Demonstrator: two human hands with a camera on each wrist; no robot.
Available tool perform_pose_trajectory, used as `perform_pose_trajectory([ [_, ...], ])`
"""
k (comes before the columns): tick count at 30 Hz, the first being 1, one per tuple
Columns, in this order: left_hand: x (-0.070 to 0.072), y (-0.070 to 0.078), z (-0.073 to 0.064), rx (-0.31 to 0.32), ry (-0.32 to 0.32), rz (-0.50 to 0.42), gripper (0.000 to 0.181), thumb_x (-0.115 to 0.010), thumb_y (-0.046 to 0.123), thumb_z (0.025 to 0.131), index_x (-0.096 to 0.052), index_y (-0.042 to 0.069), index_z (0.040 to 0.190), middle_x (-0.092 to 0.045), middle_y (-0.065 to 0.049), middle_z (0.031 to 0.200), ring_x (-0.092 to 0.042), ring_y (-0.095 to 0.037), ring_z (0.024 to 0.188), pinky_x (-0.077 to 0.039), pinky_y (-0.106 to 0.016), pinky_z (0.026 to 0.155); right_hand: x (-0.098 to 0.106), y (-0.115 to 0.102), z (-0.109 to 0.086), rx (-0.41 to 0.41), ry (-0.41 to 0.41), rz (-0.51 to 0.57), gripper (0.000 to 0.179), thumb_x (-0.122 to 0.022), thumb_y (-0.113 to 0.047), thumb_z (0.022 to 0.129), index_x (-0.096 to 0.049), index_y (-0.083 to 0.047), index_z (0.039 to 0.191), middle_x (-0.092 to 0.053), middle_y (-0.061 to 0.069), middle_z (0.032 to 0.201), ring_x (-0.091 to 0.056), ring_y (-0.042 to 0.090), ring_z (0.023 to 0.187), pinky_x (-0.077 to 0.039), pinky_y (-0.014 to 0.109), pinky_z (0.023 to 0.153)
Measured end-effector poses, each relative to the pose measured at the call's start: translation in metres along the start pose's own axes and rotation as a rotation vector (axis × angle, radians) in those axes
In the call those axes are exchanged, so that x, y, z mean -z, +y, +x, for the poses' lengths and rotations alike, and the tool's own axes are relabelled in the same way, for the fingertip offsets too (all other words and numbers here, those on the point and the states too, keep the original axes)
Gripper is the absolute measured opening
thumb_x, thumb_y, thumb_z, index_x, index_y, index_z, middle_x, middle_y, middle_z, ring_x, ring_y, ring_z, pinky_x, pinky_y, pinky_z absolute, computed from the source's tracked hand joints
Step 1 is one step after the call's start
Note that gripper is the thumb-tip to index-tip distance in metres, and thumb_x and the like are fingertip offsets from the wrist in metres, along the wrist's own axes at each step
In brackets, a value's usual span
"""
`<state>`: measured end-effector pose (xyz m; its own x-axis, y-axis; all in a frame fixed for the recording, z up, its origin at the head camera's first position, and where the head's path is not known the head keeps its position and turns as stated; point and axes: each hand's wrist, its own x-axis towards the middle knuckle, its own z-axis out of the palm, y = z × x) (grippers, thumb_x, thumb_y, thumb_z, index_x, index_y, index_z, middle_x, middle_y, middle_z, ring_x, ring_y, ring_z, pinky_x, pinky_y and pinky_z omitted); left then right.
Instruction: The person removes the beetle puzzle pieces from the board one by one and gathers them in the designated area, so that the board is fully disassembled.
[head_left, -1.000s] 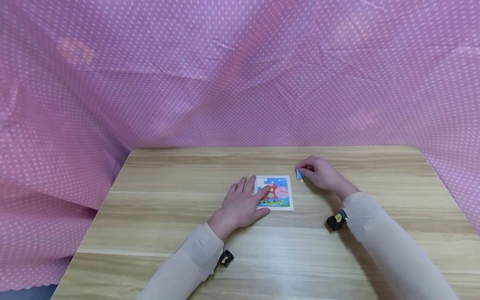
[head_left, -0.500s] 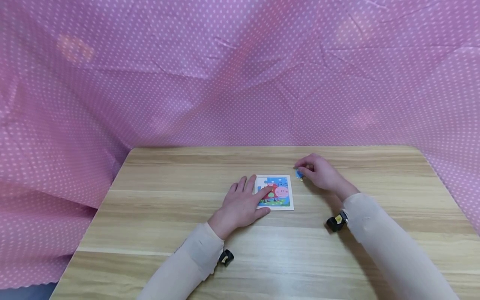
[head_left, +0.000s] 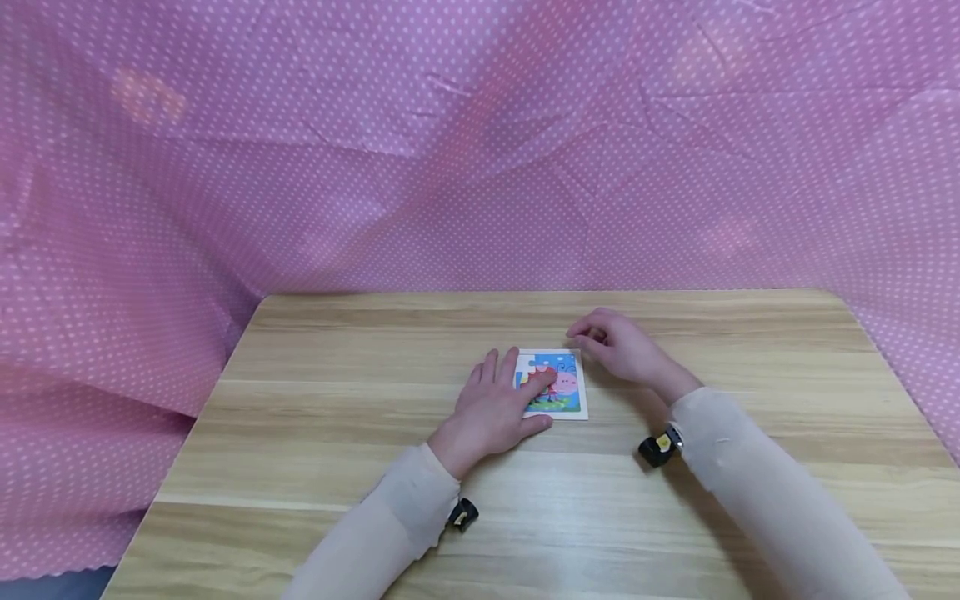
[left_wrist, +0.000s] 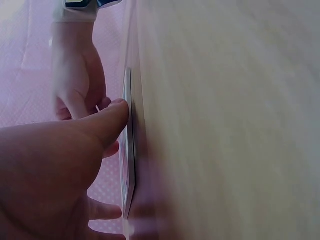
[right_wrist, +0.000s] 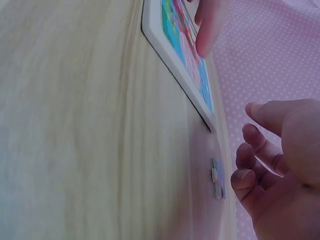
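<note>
A small framed jigsaw puzzle (head_left: 570,404) with a ladybug picture lies flat on the wooden table; white gaps show at its upper left. My left hand (head_left: 491,412) rests on it with fingers spread, the index finger over the picture and the thumb at the front edge. Beyond the far right corner of the frame hovers my right hand (head_left: 618,346), fingers loosely bent and nothing between them. In the right wrist view, a loose puzzle piece (right_wrist: 218,179) lies on the table near that hand (right_wrist: 280,155); the hand hides it in the head view.
The wooden table (head_left: 315,433) extends around both hands. A pink polka-dot cloth (head_left: 480,167) hangs behind it and along the sides. Each wrist carries a black camera, such as the right wrist camera (head_left: 657,450), close above the tabletop.
My right hand has let go of the puzzle piece and moved left toward the frame's far corner. My left hand has slid slightly right over the puzzle.
</note>
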<state>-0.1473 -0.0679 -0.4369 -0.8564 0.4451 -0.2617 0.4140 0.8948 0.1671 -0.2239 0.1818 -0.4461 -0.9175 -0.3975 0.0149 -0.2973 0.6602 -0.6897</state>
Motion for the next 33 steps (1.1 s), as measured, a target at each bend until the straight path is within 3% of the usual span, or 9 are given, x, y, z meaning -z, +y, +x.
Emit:
perform_pose_trajectory([
  [19, -0.001, 0.01, 0.009, 0.042, -0.011, 0.01, 0.067, -0.051, 0.068, 0.106, -0.034, 0.048, 0.167, -0.015, -0.023, 0.18, -0.016, -0.053, 0.165, -0.02, -0.059, 0.135, -0.016, -0.013, 0.011, 0.056, -0.031, 0.026, 0.019, -0.066, -0.012, 0.107, -0.076, -0.008, 0.123, -0.075, 0.01, 0.114, -0.066, 0.021, 0.098, -0.054, 0.036, 0.088],
  [33, -0.004, 0.012, 0.007, 0.032, -0.013, 0.046, 0.069, -0.049, 0.068, 0.107, -0.029, 0.047, 0.169, -0.015, -0.024, 0.18, -0.017, -0.053, 0.165, -0.02, -0.059, 0.134, -0.024, -0.02, 0.021, 0.094, -0.128, 0.032, 0.017, -0.067, -0.016, 0.108, -0.078, -0.01, 0.118, -0.075, 0.004, 0.106, -0.063, 0.014, 0.088, -0.052, 0.033, 0.082],
])
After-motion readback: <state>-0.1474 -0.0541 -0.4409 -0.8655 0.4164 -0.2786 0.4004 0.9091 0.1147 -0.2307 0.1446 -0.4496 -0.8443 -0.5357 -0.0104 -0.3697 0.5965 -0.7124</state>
